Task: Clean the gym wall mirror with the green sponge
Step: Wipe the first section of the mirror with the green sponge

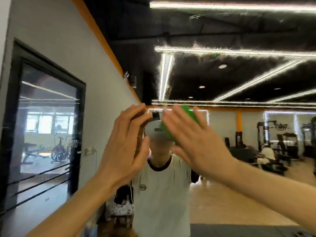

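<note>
Sponge position: green sponge [188,115] behind the right hand [196,139], between its palm and the mirror [239,74], at about the height of the reflected cap.
Sponge contact: pressed flat against the glass by the palm and straightened fingers; no curl of fingers round it visible.
Sponge look: bright green, smooth-edged, mostly hidden; only an upper strip and a sliver at the lower left showing past the fingers; blurred, so surface texture impossible to tell.
Right hand: fingers spread and nearly straight, pointing up and left, back of the hand toward the camera, bare forearm running off to the lower right.
Left hand [124,142]: raised just beside the right one, loosely open, fingers slightly bent and pointing up and right; fingertips at or near the glass, actual contact not clear; nothing held.
Mirror surface: streaked and hazy across the upper part, bright ceiling light strips smeared into fuzzy lines.
Reflection: person in a white T-shirt [162,185] with a dark collar directly behind the hands; gym machines [282,142] at the far right.
Left side: grey wall [59,40] with an orange band along the top, and a dark-framed window [44,130] showing an exercise bike.
</note>
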`<action>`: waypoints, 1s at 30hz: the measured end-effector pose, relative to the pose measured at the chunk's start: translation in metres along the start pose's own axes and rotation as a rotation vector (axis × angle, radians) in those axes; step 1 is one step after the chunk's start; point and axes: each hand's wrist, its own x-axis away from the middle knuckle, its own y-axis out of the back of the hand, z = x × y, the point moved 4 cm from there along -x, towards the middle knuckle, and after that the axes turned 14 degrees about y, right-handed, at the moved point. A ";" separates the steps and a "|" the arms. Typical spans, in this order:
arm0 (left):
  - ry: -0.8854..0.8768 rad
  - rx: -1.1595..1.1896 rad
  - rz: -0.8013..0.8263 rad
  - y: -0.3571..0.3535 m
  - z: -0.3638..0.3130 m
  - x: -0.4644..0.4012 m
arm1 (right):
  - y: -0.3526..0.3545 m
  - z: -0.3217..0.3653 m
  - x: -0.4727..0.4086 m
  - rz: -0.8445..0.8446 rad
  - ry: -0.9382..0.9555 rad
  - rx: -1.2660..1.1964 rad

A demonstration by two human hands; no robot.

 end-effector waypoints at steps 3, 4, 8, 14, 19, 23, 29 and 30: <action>0.018 -0.128 0.007 0.027 0.036 0.010 | 0.000 0.021 0.026 0.066 0.248 0.015; 0.044 -0.160 0.001 0.037 0.049 0.015 | 0.001 0.009 0.019 0.062 0.240 0.026; 0.148 -0.226 -0.038 0.057 0.085 0.029 | 0.013 -0.076 -0.042 -0.073 -0.259 -0.035; 0.115 -0.254 -0.042 0.056 0.091 0.030 | 0.000 -0.004 -0.037 -0.068 -0.185 0.023; 0.117 -0.259 -0.031 0.056 0.094 0.032 | 0.000 0.038 0.003 0.057 0.170 0.009; 0.134 -0.255 -0.022 0.055 0.096 0.033 | 0.008 -0.047 -0.058 -0.057 -0.169 -0.014; 0.124 -0.222 -0.007 0.056 0.096 0.033 | 0.003 -0.022 -0.079 -0.126 -0.308 -0.002; 0.116 -0.221 -0.008 0.056 0.095 0.033 | 0.000 0.004 -0.067 -0.086 -0.225 0.012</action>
